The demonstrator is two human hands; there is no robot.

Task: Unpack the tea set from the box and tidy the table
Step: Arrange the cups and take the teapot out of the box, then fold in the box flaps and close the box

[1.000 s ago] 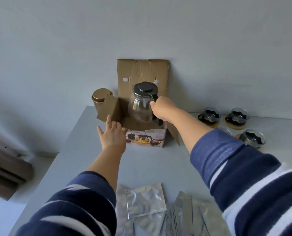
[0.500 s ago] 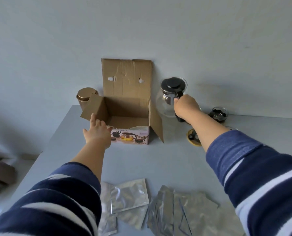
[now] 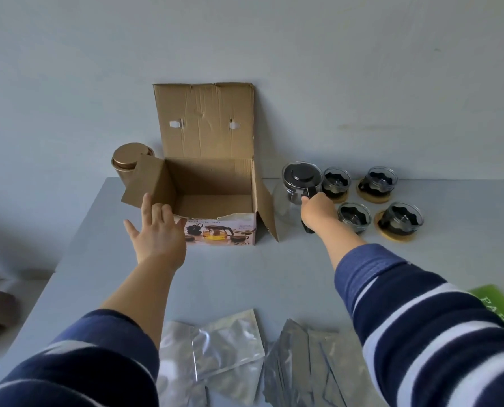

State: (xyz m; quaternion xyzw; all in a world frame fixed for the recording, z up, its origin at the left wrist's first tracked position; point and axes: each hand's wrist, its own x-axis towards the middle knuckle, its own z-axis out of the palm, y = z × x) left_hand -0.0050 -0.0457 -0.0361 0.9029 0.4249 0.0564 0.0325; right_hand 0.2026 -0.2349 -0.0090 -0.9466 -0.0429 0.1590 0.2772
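Teapot (image 3: 299,188) between box (image 3: 215,198) flap and cups (image 3: 336,183).

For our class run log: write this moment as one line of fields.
step: teapot set beside cups | right hand: on teapot handle | left hand: open, by box | box: looks empty

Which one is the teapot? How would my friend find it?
Find the open cardboard box at the back of the table. Just right of it, before four small glass cups, stands the teapot, with the right hand on its black handle. It is the biggest glass thing there, and the only one with a flat black lid.
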